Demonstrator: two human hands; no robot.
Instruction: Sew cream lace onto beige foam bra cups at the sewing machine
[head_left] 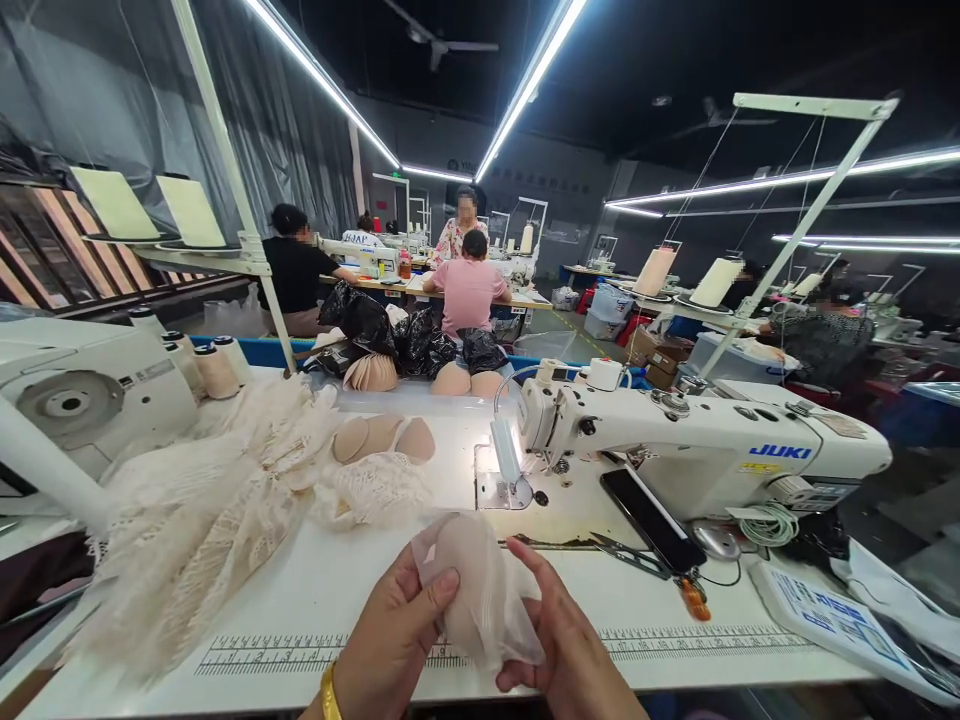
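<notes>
Near the bottom centre of the frame, the left hand point(397, 625) is clamped on a sheer pale cloth point(491, 610), thumb pressed on its front and fingers behind. The right hand point(574, 645) has its digits spread apart at the cloth's other side; whether its lower fingertips bear on it, I cannot tell. What looks like a rounded pad point(459, 550) shows through the upper layer. With the left thumb doing most of the holding, the thin layers could slip over one another or crease if that pinch eases, and a hard pull from the right could stretch them out of line.

Just below runs a printed ruler point(277, 652). Above the left hand sit a small lace piece point(375, 487) and beige cups point(360, 438); the big lace heap point(217, 480) spreads across the left of the frame, and its loose edges could snag or be dragged along by a sleeve or bracelet point(328, 692). Above the right hand is the lit needle area of the sewing machine point(637, 430); straying fingers could be hurt there if it ran. Right of centre, black snips point(634, 556) lie beside a phone point(652, 520), and their blades could nick cloth swept over them.
</notes>
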